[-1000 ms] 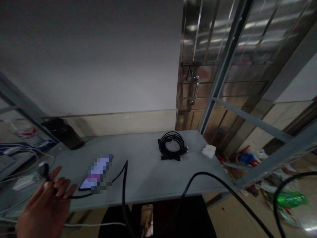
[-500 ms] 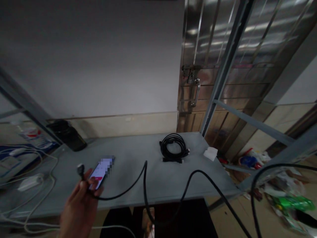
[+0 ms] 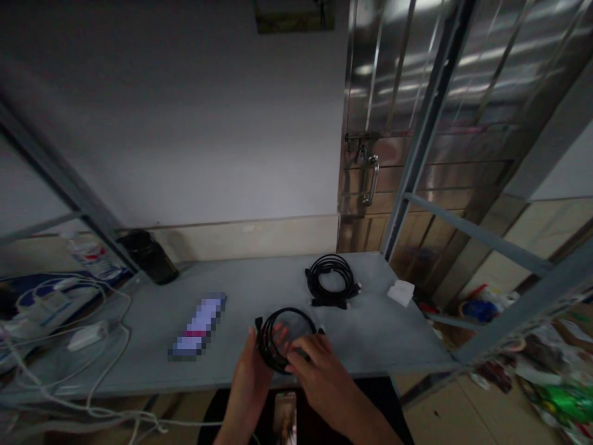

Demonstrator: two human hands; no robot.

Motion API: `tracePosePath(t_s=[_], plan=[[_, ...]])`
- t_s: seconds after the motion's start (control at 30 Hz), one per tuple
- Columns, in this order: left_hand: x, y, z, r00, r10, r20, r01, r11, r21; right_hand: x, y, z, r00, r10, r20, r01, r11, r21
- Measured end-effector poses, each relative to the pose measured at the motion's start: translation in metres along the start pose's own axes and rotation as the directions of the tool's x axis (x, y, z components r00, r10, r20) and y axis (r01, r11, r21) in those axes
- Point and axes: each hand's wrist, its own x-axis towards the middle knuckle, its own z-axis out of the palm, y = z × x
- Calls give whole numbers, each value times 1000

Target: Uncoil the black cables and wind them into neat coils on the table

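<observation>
A black cable point(image 3: 296, 311), wound into a loose ring, is held up over the front edge of the grey table. My left hand point(image 3: 254, 364) grips the ring's left side, with one black plug standing up beside the thumb. On the right side, my right hand point(image 3: 315, 364) pinches the cable between bent fingers. Behind them on the table lies a second coiled black cable point(image 3: 331, 281), its connectors at the lower right. A phone point(image 3: 199, 324) with a lit, blurred-out screen lies flat to the left of my hands.
A dark bottle point(image 3: 151, 256) leans at the back left. White cords and a white adapter point(image 3: 88, 335) spread over the left side. A crumpled white paper point(image 3: 401, 292) lies near the right edge. Another phone point(image 3: 285, 417) is below the table's front edge. Metal frame posts flank the table point(image 3: 380, 334).
The cable that trailed loosely to the right is now wound into a ring. My right hand has come into view on it, and my left hand has moved right. The view has shifted slightly.
</observation>
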Motion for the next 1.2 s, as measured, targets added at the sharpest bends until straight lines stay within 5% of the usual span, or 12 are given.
tracePosePath(t_s=[0.1,0.27,0.37,0.47,0.6,0.73,0.8,0.9,1.2], plan=[[6,5,-3,999,31,-22,-30,999,39,19,6,26,993,-74,89,84,990,-116],[37,6,-20,971,231,-59,-212,949,232,1,0,53,993,-97,-71,89,990,-107],[57,5,-29,949,302,-86,-257,904,343,-45,-3,110,989,-125,-83,122,992,-34],[66,1,-32,911,404,-80,-323,822,469,-95,8,181,992,-107,59,109,994,-27],[64,-6,-33,826,563,27,-446,624,641,-135,33,234,982,152,110,-135,980,-143],[57,-9,-38,762,642,78,-500,509,701,-137,49,249,883,350,314,-354,934,-46],[57,-9,-42,743,664,89,-506,470,723,-132,53,256,817,382,433,-432,902,19],[57,-10,-45,730,677,95,-507,443,739,-129,54,266,782,379,495,-462,885,51],[50,-9,-44,799,600,-47,-459,658,597,-169,61,260,748,426,509,-508,861,25]])
